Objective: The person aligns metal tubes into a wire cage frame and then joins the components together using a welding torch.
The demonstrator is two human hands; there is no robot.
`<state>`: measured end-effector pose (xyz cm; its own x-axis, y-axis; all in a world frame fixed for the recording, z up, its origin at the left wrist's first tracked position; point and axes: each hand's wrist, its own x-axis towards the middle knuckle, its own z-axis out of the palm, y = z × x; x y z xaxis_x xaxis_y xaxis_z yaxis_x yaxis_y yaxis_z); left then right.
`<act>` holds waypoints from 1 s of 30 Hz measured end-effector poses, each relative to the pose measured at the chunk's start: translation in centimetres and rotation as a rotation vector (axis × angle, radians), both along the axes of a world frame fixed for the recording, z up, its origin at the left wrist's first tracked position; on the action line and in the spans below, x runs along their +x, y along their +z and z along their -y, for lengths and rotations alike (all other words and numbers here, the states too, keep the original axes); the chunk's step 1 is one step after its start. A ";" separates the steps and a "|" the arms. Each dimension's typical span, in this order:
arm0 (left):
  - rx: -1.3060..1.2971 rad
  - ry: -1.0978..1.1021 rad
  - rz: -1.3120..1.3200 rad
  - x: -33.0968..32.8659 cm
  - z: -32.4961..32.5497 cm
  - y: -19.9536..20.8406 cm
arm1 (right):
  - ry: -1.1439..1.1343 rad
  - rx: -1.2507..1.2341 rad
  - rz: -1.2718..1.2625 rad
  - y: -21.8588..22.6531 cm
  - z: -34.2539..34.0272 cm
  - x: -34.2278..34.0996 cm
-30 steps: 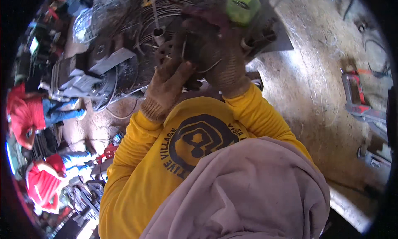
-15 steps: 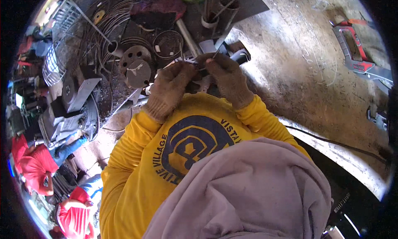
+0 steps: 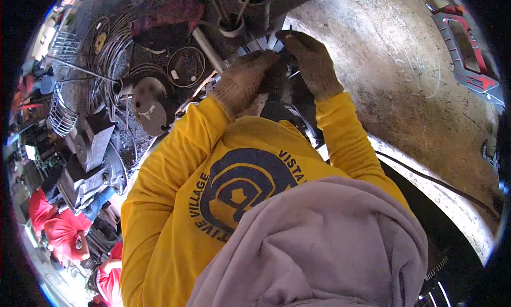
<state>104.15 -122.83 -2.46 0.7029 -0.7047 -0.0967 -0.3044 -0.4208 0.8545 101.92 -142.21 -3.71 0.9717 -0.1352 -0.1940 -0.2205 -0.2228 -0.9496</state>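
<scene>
My left hand (image 3: 242,82), in a brown knit work glove, is closed near the workbench's front edge, its fingertips pointing right. What it grips is hidden behind the glove. My right hand (image 3: 315,65), gloved the same way, is raised slightly farther out, with thumb and fingers pinched together. The tip of a thin dark rod (image 3: 290,28) sticks up just past its fingertips. A narrow gap separates the two hands, and dark metal parts below them are too shadowed to name. A grey metal pipe (image 3: 208,50) lies just beyond my left hand.
On the left are a round metal disc (image 3: 153,117), a thin metal ring (image 3: 186,84) and coiled wire (image 3: 109,51). A cup (image 3: 232,29) of rods stands at the back. A red-and-grey tool (image 3: 462,54) rests on the worn board (image 3: 394,110). People in red shirts are at lower left.
Both hands have moved away from my chest, and the right hand has also shifted right, widening the gap between them. The view has turned, so the bench things appear farther left.
</scene>
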 end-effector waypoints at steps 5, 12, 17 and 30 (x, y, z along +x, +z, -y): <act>0.018 0.028 0.249 0.7 1.1 -0.1 | 0.055 -0.179 0.162 -1.4 0.4 2.6; -0.047 0.290 0.327 0.9 3.5 -4.0 | 0.089 -0.226 0.175 -1.5 0.1 6.7; -0.226 0.428 0.246 0.6 4.6 -1.4 | 0.263 -0.192 0.346 -4.6 2.4 9.3; 0.078 0.342 0.407 1.0 3.9 -3.8 | 0.836 -0.448 0.483 -1.1 4.3 15.0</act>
